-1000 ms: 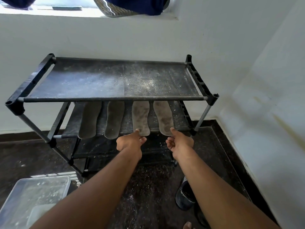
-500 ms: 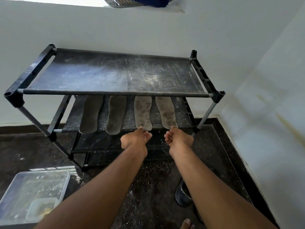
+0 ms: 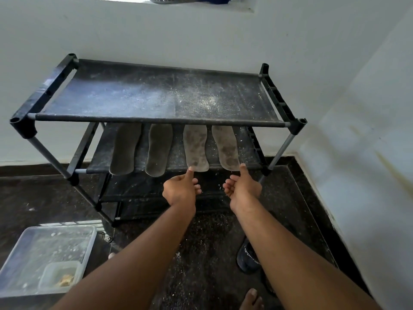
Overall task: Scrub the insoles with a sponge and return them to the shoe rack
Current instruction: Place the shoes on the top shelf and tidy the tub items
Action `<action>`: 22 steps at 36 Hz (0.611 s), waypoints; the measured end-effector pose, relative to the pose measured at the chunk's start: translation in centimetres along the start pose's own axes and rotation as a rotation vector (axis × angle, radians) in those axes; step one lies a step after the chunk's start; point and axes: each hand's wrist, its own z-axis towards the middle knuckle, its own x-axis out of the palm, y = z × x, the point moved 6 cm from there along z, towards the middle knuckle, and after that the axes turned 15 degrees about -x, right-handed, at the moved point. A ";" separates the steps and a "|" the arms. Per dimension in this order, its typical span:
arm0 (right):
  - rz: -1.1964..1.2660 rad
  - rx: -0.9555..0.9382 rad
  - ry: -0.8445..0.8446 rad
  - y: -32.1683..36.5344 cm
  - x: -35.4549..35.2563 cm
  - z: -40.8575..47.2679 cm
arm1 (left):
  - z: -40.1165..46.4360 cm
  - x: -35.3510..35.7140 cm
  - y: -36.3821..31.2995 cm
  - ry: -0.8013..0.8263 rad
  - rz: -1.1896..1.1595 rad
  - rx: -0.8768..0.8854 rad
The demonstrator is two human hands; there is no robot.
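White-walled corner, dusty black shoe rack (image 3: 156,118) mid-frame: left hand (image 3: 181,190) and right hand (image 3: 243,189), fingers curled and empty, thumbs at two stained grey insoles (image 3: 196,148); pickup step, next pinch heel ends.

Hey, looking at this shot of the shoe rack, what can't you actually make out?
All from the head view:
- Far ends of the four insoles: hidden under the shoe rack's top shelf.
- Contents of the small tub: too blurred to identify.
- Dark shoe: partly covered by the right forearm.
- Whether left hand or right hand thumbs touch the insoles: unclear.
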 end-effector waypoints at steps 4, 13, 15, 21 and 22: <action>-0.101 -0.009 0.037 0.7 -2.1 0.7 | -1.5 0.6 1.1 -0.019 0.286 0.211; -0.575 -0.057 0.238 0.0 -10.3 5.4 | -1.4 7.9 8.6 0.349 0.938 0.380; -0.737 -0.073 0.267 -1.8 -13.2 6.5 | -1.5 9.5 11.0 0.397 1.045 0.427; -1.089 -0.132 0.347 -7.4 -20.4 8.9 | -0.1 13.8 19.3 0.524 1.362 0.458; -1.145 -0.144 0.380 -8.4 -21.3 9.1 | 0.3 14.3 20.7 0.539 1.428 0.468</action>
